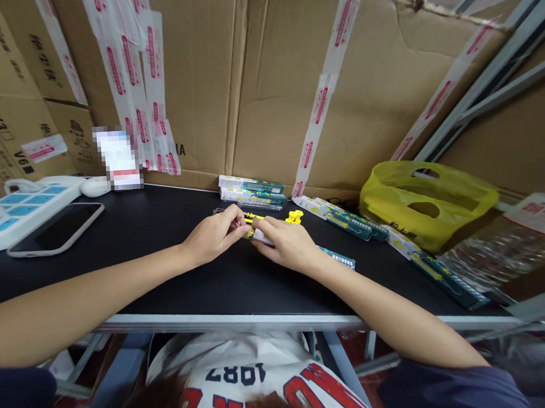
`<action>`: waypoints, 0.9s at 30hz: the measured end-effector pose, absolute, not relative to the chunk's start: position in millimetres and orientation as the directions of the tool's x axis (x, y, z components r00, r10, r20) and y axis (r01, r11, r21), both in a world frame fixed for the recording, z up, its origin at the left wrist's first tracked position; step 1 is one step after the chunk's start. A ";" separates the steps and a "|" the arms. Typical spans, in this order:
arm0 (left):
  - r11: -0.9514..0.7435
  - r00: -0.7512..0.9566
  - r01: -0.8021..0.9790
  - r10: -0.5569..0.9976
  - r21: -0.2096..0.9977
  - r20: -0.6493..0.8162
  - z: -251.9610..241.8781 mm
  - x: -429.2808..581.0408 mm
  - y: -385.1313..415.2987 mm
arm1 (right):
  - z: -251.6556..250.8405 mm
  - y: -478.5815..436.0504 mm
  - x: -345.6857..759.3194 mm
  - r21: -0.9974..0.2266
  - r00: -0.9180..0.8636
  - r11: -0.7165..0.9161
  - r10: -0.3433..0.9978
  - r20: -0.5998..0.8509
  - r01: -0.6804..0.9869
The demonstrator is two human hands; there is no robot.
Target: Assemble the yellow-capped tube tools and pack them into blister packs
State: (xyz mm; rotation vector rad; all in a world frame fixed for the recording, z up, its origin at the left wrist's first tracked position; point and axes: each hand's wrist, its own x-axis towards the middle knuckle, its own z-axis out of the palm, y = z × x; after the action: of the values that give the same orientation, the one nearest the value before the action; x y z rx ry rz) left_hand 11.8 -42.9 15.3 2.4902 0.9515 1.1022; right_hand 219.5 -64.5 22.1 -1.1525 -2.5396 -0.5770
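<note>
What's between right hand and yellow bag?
Head view: green-and-white boxes lie on the black tabletop between the right hand and the yellow bag.

Taped cardboard (195, 79) backs a black table (157, 288) over seemingly reddish floor (372, 384)

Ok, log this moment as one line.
left hand: at small yellow piece | right hand: over narrow box, grip unclear | yellow bag: table's right side | flat phone: left side

Shows a small yellow piece (255, 217) pinched at centre, partly hidden, with a teal-and-white box (339, 258) slanting near right.
</note>
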 end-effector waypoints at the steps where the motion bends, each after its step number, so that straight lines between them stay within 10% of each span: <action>1: -0.725 0.474 0.419 0.689 0.547 0.549 14.8 12.7 -41.9 | 22.4 -64.1 220.0 0.230 -0.633 0.599 0.645 0.428 0.767; 8: -0.256 0.347 0.007 0.908 0.967 0.237 10.4 23.8 -33.4 | 22.6 -63.1 222.5 0.170 -0.611 0.614 0.637 0.470 0.771; 27: -0.056 0.368 -0.115 0.925 0.992 0.095 5.6 24.0 -32.5 | 16.8 -59.4 221.7 0.084 -0.560 0.613 0.646 0.518 0.785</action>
State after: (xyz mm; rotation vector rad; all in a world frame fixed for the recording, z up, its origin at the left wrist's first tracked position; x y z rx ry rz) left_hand 24.0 -32.5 5.6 1.3463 0.8146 1.0230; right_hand 221.7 -59.4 16.8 -1.1356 -2.3992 -0.4267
